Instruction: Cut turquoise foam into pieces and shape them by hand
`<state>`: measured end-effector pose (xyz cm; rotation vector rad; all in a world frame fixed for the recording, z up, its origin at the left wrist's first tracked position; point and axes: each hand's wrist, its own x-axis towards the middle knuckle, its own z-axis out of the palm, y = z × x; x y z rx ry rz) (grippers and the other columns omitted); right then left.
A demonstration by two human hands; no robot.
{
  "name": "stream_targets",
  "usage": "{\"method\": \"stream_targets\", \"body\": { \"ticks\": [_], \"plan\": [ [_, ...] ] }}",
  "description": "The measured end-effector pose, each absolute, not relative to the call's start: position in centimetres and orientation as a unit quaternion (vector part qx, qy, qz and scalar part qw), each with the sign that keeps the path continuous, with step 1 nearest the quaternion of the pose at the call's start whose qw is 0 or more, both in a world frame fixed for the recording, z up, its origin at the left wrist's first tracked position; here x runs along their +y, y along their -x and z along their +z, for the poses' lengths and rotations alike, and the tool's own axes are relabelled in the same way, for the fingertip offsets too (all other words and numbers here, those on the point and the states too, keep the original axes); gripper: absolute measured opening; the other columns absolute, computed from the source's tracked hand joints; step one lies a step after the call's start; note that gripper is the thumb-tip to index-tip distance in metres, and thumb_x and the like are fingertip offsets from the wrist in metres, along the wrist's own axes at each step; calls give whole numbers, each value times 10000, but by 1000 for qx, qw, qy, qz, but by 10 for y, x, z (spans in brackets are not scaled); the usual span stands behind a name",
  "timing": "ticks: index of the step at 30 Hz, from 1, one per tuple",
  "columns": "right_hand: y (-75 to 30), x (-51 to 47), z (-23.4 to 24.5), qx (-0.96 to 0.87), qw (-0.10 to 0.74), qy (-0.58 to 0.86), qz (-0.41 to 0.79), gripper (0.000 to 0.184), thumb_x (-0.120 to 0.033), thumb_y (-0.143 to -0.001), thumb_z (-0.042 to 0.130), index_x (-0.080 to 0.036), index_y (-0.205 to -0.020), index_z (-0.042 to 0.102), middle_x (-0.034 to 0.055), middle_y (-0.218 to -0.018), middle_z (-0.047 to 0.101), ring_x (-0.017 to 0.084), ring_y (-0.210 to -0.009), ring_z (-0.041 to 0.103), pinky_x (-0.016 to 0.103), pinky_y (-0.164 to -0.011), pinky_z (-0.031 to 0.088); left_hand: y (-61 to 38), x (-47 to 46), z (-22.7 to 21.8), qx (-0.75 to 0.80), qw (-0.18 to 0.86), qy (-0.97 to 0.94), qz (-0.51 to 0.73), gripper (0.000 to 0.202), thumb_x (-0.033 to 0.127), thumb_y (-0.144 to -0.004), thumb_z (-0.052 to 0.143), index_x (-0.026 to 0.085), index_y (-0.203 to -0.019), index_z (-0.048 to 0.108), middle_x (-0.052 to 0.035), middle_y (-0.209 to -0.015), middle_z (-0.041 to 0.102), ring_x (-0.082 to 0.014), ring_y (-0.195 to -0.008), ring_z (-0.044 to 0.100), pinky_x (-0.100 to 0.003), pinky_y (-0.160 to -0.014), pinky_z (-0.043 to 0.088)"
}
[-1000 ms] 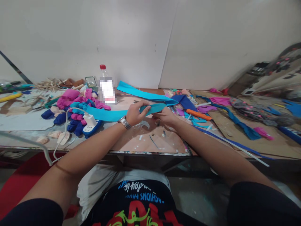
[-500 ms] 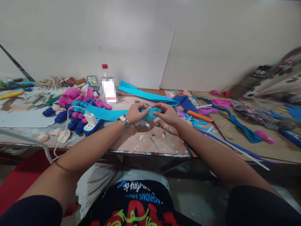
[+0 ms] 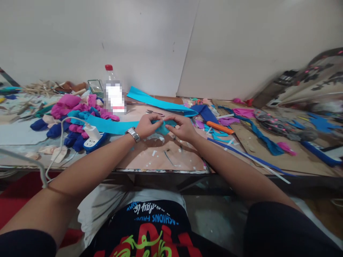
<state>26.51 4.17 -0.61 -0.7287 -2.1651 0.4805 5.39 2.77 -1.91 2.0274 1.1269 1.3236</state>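
Observation:
A turquoise fabric strip [image 3: 112, 127] runs in from the left and ends bunched between my fingers, held just above the table. My left hand [image 3: 148, 126], with a metal watch [image 3: 133, 135] on the wrist, pinches the strip with thumb and forefinger. Close against it, my right hand [image 3: 182, 128] pinches the same end of the strip, thumb and fingers together. Behind my hands another turquoise length [image 3: 160, 104] lies looped on the table. A clear plastic piece [image 3: 157, 137] sits under my left hand, partly covered. Small scissors [image 3: 155, 113] seem to lie just behind.
A red-capped bottle [image 3: 115, 96] and a heap of pink and blue gathered cloth [image 3: 73, 110] are at left, beside a power strip [image 3: 93, 142] with a white charger. An orange-handled tool [image 3: 220, 127], fabric scraps and a blue strip [image 3: 249, 155] lie right.
My hands have drawn closer together, and the strip's end is more folded and bunched between the fingers. The whole view has shifted slightly.

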Motion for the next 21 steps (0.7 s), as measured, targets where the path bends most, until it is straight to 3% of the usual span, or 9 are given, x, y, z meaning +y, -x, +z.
{"method": "stream_targets", "body": {
  "ticks": [6, 15, 21],
  "plan": [
    [-267, 42, -6, -852, 385, 304, 182, 259, -358, -895, 660, -200, -1072, 765, 76, -1055, 790, 218, -857, 706, 327, -765, 544, -53, 26, -19, 404, 239, -746, 472, 235, 374, -867, 607, 179, -812, 725, -46, -846, 746, -214, -890, 685, -345, -849, 547],
    [-268, 45, -8, -853, 409, 277, 166, 236, -323, -915, 648, -216, -1086, 771, 78, -1067, 787, 216, -866, 709, 324, -734, 540, -54, 26, -17, 410, 237, -741, 476, 234, 375, -870, 625, 179, -786, 721, -49, -844, 752, -218, -924, 698, -351, -897, 545],
    [-268, 47, -9, -860, 414, 275, 120, 197, -358, -931, 674, -233, -1040, 781, 54, -1019, 796, 216, -901, 719, 332, -779, 546, -54, 27, -19, 395, 250, -740, 483, 319, 470, -888, 656, 170, -847, 758, -67, -874, 772, -225, -919, 709, -347, -876, 555]
  ]
}}
